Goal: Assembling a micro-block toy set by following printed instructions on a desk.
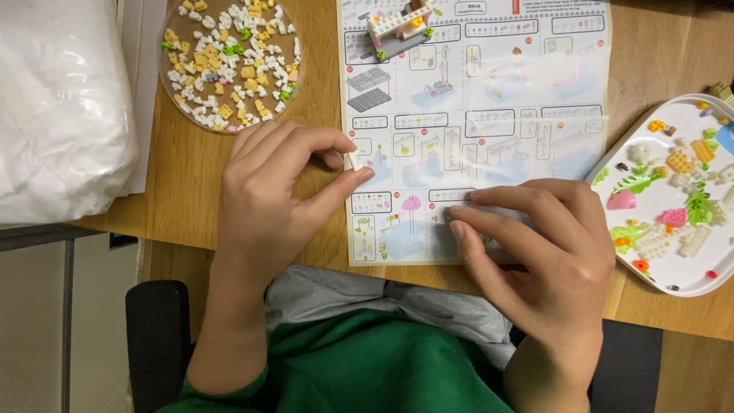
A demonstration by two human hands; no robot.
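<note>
Head view looks down on a wooden table where a small brick model is being put together. Left hand has its thumb and forefinger pinched shut on a tiny white brick, held just above the left edge of the instruction sheet; the other fingers curl loosely. Right hand rests on the lower right part of the sheet, fingers bent and pressed down flat, and something pale shows under the fingertips, though I cannot tell whether it is a piece in the grip or only the paper

As for progress, a partly built model in white with bits of yellow and green stands at the top of the sheet, so some early steps look done. Much seems left: the round dish at the upper left is full of loose white, yellow and green bricks, and the white tray on the right holds plenty of pink, green, orange and cream parts. A white plastic bag lies at the far left, well apart from the work
</note>
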